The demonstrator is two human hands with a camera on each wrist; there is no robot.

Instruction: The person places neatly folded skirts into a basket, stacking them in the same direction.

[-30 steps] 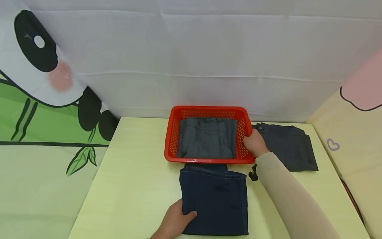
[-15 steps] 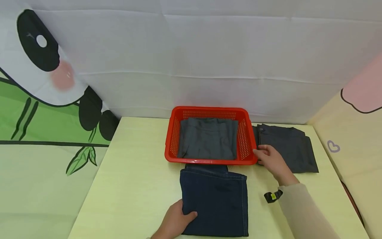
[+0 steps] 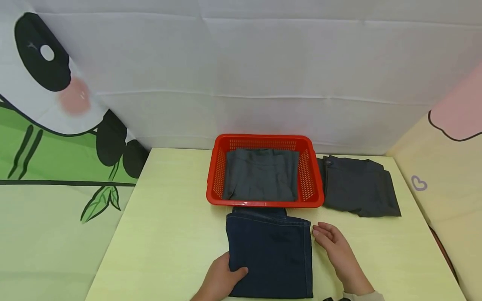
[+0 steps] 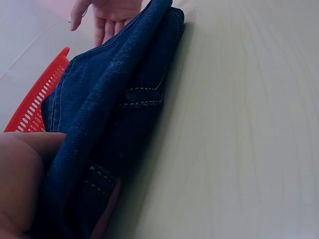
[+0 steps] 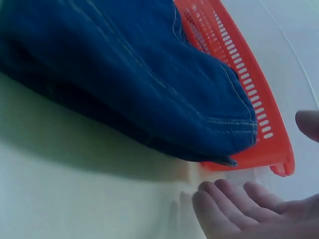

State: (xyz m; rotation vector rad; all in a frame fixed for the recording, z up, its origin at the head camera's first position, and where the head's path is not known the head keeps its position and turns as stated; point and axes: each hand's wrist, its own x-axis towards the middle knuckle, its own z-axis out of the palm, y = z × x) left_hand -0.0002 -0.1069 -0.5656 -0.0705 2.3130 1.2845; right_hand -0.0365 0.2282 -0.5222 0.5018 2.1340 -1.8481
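Note:
Folded dark blue jeans (image 3: pixel 271 255) lie in front of a red plastic basket (image 3: pixel 265 204), their far end right at its front rim. My left hand (image 3: pixel 220 276) grips the jeans by their left edge, thumb on top and fingers under the fold, as the left wrist view shows. Beside the jeans' right edge is my right hand (image 3: pixel 337 253), fingers extended and holding nothing. In the right wrist view its fingers (image 5: pixel 234 204) are spread just off the denim. Folded grey-green trousers (image 3: pixel 261 175) lie inside the basket.
A second folded garment, dark grey trousers (image 3: pixel 359 186), lies to the right of the basket on the pale yellow table (image 3: pixel 169 217). A white cloth backdrop (image 3: pixel 263 75) rises behind the table, with printed panels at both sides.
My right hand has let go of the basket's right rim and come back toward me, beside the jeans. My left hand keeps its grip on the jeans.

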